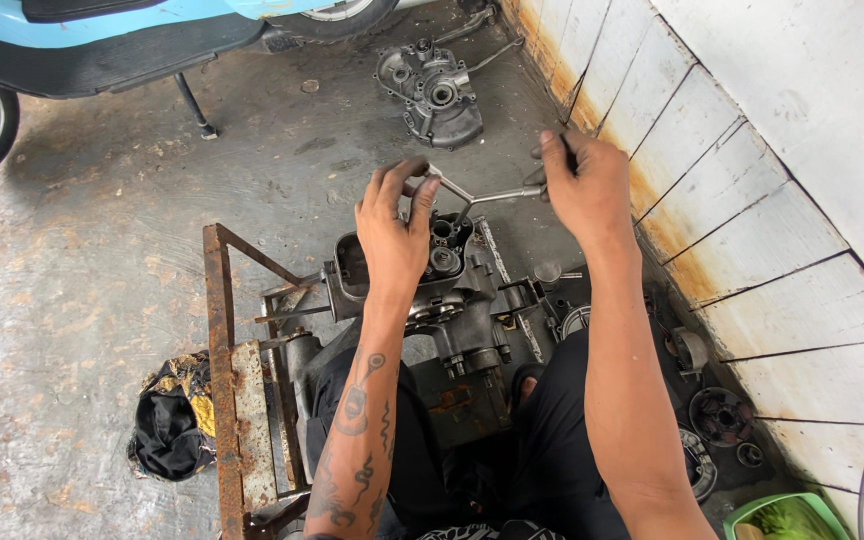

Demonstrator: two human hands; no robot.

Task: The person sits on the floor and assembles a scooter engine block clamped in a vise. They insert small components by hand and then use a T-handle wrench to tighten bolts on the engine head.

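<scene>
Left hand [394, 222] pinching one arm of a metal T-handle wrench [472, 195], right hand [582, 185] closed around the other arm, wrench shaft standing in the engine case [432, 285] on a rusty stand [224, 370], second case half [434, 92] lying on the concrete floor [82, 230] beyond, black rag [167, 430] beside the stand.

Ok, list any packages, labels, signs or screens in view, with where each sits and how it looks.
None of these shows: no package, label, sign or screen.
Green tub: bottom right corner by the white wall, rounded rim, contents unclear.
Black and yellow cloth bundle: on the floor left of the rusty frame.
</scene>
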